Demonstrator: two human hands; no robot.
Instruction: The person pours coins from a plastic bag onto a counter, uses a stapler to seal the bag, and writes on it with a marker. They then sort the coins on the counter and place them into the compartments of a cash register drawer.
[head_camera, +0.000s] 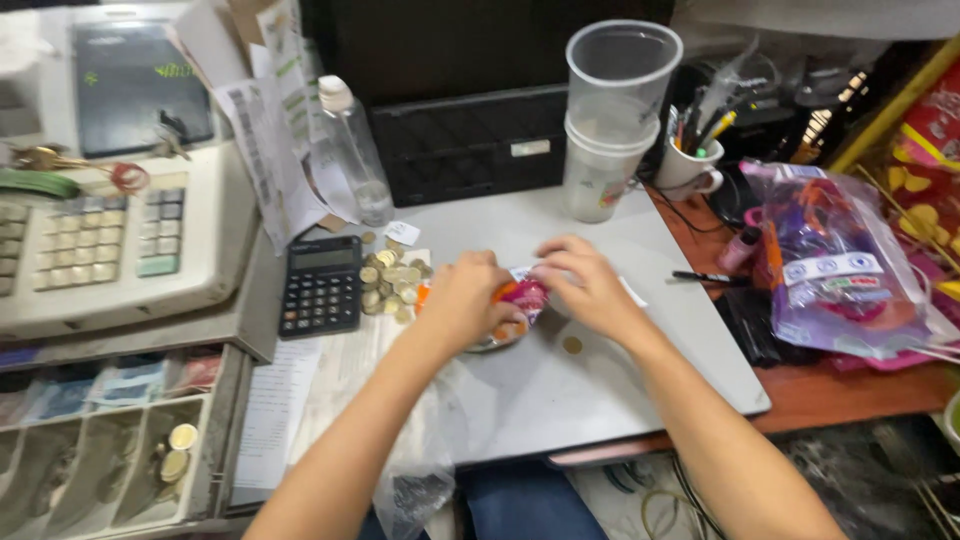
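Note:
Both my hands meet over the grey desk top (640, 370). My left hand (468, 300) and my right hand (585, 285) together grip a small pink and orange plastic packet (523, 296) held between the fingers. Under the packet lies a small clear bag with coins, mostly hidden by my left hand. A pile of gold-coloured coins (390, 283) sits just left of my left hand. One loose coin (572, 345) lies on the desk below my right hand.
A black calculator (321, 285) lies left of the coins, beside a cash register (110, 235) with its open drawer (110, 450). Behind stand a clear bottle (352, 150), stacked plastic cups (612, 120) and a pen mug (690, 165). A purple plastic bag (840, 265) lies at right.

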